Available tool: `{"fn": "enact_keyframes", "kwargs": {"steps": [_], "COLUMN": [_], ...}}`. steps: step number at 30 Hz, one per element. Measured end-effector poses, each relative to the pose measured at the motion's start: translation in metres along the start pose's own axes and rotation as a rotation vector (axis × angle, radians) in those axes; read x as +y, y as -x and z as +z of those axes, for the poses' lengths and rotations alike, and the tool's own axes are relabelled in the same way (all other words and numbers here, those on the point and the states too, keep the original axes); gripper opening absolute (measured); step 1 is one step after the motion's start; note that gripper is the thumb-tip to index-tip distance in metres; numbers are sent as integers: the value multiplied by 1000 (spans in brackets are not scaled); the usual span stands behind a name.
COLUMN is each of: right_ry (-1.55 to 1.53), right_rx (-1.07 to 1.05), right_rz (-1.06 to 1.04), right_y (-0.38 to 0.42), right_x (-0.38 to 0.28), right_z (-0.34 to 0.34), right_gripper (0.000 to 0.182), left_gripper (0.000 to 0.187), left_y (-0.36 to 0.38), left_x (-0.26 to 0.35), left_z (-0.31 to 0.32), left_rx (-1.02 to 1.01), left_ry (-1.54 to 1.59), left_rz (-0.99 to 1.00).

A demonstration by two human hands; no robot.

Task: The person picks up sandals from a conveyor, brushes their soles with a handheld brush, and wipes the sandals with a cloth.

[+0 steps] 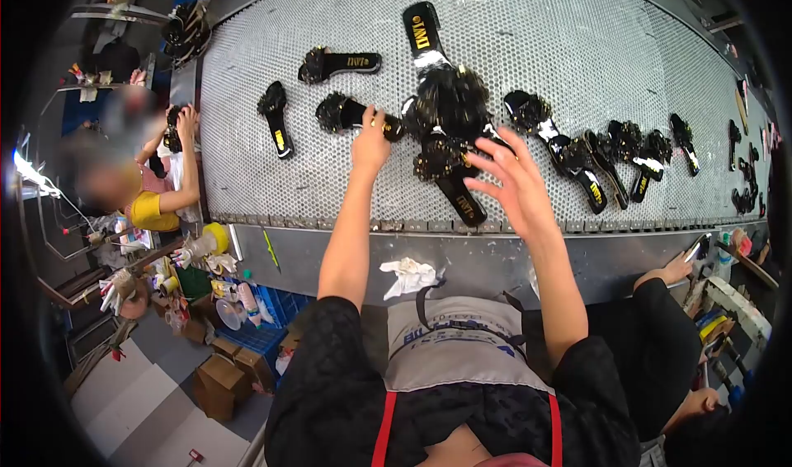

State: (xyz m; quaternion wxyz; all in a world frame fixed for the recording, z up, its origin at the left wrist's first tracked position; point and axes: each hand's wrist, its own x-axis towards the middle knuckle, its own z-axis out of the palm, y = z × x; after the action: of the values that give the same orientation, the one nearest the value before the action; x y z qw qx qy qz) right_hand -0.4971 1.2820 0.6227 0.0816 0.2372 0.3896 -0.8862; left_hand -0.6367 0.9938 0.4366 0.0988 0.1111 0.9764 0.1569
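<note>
My left hand has its fingers closed over the sole of a black slide sandal with a fluffy, gold-flecked upper. My right hand, fingers spread, hovers by a cluster of similar slides and holds nothing. In that cluster, a large fluffy black slide points its gold-lettered insole away from me. Just below it, another slide lies with its heel toward the near edge. Left of these are a sideways slide and an upright one.
More black slides lie along the perforated metal conveyor to the right. Crumpled white paper and a green pen rest on the near ledge. A co-worker in a yellow top handles a slide at the left; another person's hand is at the right.
</note>
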Motion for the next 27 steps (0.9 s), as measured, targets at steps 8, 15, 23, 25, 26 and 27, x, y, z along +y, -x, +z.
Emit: {"fn": "enact_keyframes", "kwargs": {"steps": [8, 15, 23, 25, 26, 27], "right_ry": [335, 742, 768, 642, 592, 540], "right_rx": [45, -116, -521, -472, -477, -485], "right_rz": [316, 39, -127, -80, -39, 3], "right_y": [134, 197, 266, 287, 292, 297], "right_x": [87, 75, 53, 60, 66, 69], "right_z": [-105, -76, -12, -24, -38, -47], "right_gripper": [34, 50, 75, 64, 61, 58], "left_gripper": [60, 92, 78, 73, 70, 66], "left_y": [-15, 148, 291, 306, 312, 317], "left_x": [-21, 97, 219, 225, 223, 221], "left_z": [-37, -204, -224, -223, -220, -218], "left_rx": [-179, 148, 318, 420, 404, 388], "left_ry": [-515, 379, 1292, 1163, 1331, 1496], "left_rz": [430, 175, 112, 255, 316, 377]}}
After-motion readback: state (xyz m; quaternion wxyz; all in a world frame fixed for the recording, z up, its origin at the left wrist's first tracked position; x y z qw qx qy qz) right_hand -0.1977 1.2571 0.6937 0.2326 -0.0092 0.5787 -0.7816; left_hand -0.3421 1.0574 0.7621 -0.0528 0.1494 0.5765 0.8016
